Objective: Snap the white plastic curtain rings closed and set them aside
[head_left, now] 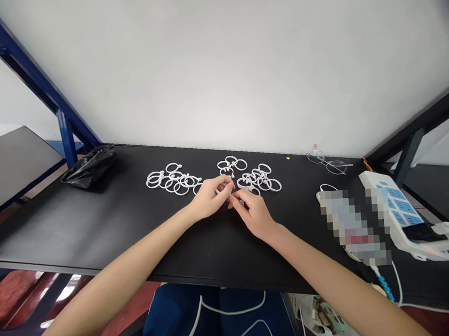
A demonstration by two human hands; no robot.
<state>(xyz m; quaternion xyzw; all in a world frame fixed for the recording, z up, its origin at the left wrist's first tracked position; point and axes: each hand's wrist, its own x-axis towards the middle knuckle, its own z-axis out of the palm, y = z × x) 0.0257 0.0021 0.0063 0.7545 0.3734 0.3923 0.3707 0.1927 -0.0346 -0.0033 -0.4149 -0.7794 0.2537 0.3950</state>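
Note:
My left hand (211, 196) is closed in a pinch on a white ring (220, 188), which looks like a curtain ring, above the middle of the black table. Right beside it, my right hand (255, 214) has thumb and fingertips pressed together, meeting the left fingertips. A tiny pale piece shows by the right fingers, too small to make out. Similar white rings with small knobs lie in a left pile (180, 182), a small back group (232, 163) and a right pile (261, 178). My hands partly cover the nearest rings.
A crumpled black bag (89, 168) lies at the table's far left. Eyeglasses (334, 167) sit at the back right. A blurred phone-like item (352, 226) with a cable and a white power strip (398, 208) are on the right. A wall stands behind the table (136, 219).

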